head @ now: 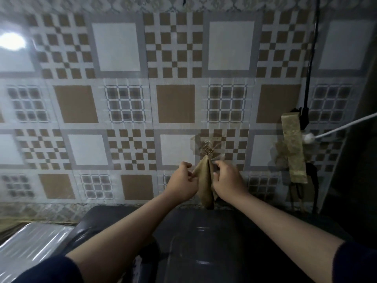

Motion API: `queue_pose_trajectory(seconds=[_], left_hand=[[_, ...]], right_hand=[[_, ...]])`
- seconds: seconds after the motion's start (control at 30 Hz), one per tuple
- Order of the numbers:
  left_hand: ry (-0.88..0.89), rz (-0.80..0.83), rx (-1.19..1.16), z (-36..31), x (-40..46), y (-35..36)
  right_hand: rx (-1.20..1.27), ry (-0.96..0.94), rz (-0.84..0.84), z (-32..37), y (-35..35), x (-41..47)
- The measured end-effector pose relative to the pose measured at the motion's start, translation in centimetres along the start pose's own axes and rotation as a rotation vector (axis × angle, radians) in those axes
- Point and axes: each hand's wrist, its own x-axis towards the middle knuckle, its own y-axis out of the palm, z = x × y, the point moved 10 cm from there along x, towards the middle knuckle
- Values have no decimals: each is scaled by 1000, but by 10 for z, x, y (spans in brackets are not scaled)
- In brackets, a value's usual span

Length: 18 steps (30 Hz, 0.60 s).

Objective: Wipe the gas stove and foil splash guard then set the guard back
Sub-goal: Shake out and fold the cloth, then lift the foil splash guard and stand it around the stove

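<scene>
Both arms reach fwd to the tiled wall [126,103], patterned in brown/white checks. Left hand [182,183] and right hand [228,181] sit close together, a brown cloth [205,186] hanging between them. Left fingers [188,176] are curled and pinched on the cloth's left edge; right fingers [218,166] are bent, gripping its right edge near the top. Cloth top meets a patch of old clear tape [207,147] stuck on the wall w/ brownish grime; can't tell if cloth is fixed to it or just touching.

Around: right of the hands, a strip of yellowed tape [293,148] runs down the wall over a dark fitting. A black cable [311,58] drops from the top edge to it, and a white cable [342,127] comes in from the right edge. Glare spot top left washes out the tiles there.

Below the arms, a dark glossy surface, prob. the gas stove [214,242], mostly covered by forearms; burners not visible. Bottom left, a shiny ribbed silver sheet [34,240], likely the foil splash guard, lying flat, cut off by the frame edge. Dark sleeves show at both bottom corners. Right edge is in deep shadow, hard to make out.
</scene>
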Motion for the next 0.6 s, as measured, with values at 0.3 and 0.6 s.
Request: queue_pose_trajectory(seconds=[0.3, 0.6], left_hand=[[-24, -173, 176, 7, -117, -101], [-251, -360, 308, 90, -264, -218]], right_hand=[[-2, -87, 280, 97, 37, -79], [-53, -447, 533, 247, 102, -178]])
